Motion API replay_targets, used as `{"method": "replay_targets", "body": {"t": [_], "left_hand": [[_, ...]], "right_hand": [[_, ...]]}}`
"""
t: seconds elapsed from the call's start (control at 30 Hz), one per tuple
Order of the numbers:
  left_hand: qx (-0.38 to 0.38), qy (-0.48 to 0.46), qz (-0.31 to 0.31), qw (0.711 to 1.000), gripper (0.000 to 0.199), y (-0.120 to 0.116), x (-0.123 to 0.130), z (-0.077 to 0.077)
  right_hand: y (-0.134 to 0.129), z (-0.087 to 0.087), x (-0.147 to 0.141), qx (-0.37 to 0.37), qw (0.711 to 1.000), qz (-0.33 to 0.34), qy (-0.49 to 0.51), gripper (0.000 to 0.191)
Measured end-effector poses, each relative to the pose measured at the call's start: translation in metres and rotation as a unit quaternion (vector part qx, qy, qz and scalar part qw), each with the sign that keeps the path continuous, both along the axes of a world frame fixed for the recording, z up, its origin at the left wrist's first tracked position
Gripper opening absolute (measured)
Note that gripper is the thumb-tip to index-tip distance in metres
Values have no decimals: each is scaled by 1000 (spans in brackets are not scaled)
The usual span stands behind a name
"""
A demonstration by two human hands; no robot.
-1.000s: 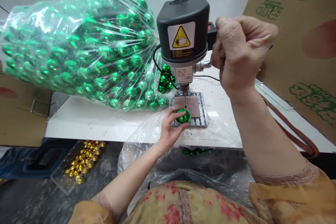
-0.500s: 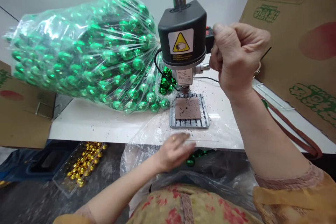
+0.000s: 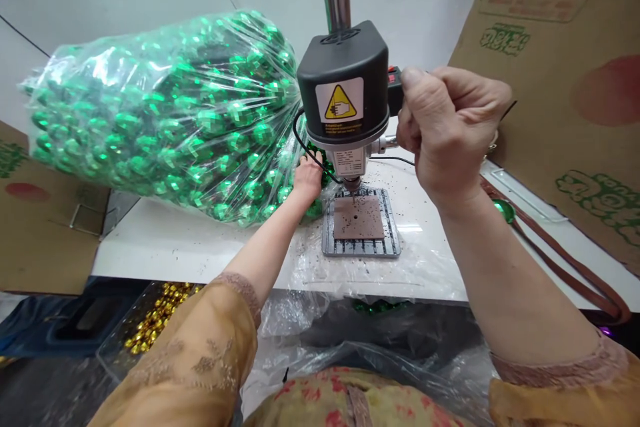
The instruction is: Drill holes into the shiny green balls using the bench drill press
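Note:
A small black drill press (image 3: 345, 90) with a warning label stands on the white table. Beneath its bit a brown square board (image 3: 367, 223), with a hole and dark crumbs, lies on the slotted metal base (image 3: 391, 247). My right hand (image 3: 453, 130) is closed at the press's right side, around its lever, which the fingers mostly hide. My left hand (image 3: 309, 177) reaches into the mouth of a clear bag of shiny green balls (image 3: 165, 127), left of the press. Its fingers touch the green balls, and their tips are partly hidden, so its grip is unclear.
Cardboard boxes stand at the right (image 3: 565, 80) and left (image 3: 45, 213). A brown strap (image 3: 565, 260) and a green ball (image 3: 504, 211) are right of my forearm. A bin of gold balls (image 3: 160, 313) sits below the table's left front edge.
My left hand has moved from the table's front edge up and forward to the green balls at the bag's mouth. My right hand stays closed at the press. The view has shifted slightly.

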State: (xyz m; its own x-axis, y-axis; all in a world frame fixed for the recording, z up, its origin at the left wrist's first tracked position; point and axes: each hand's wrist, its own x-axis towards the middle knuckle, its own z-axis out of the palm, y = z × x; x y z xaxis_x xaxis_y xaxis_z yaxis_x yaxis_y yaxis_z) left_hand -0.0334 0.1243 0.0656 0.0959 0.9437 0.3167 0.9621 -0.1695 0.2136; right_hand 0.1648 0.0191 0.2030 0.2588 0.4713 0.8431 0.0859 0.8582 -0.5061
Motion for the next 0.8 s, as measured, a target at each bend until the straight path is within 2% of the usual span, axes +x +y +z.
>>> {"method": "replay_targets", "body": {"t": [0.13, 0.23, 0.3, 0.4, 0.47, 0.53, 0.6, 0.7, 0.8], "left_hand": [[4, 12, 6, 1000, 31, -10, 0, 2], [31, 9, -31, 999, 33, -39, -10, -2], [62, -39, -68, 995, 35, -65, -19, -7], [75, -199, -135, 968, 39, -104, -24, -11], [27, -353, -152, 923, 42, -125, -20, -12], [-47, -503, -140, 852, 45, -138, -13, -11], [-113, -612, -118, 774, 51, -145, -6, -9], [-183, -701, -96, 683, 52, -149, -2, -5], [-255, -734, -76, 624, 41, -150, -3, -4]], "right_hand": [[0, 0, -1, 7, 1000, 3, 19, 59], [0, -1, -2, 5, 1000, 4, 28, 58], [0, -1, -3, -10, 1000, -4, 20, 58], [1, -1, -3, -16, 1000, -7, 25, 59], [2, -2, -3, -13, 999, -6, 30, 60], [4, -3, -3, -10, 999, -7, 30, 61], [6, -3, -3, -6, 1000, -9, 26, 62], [9, -4, -1, 0, 1000, -5, 19, 64], [9, -3, 0, 5, 1000, 2, 23, 65]]}}
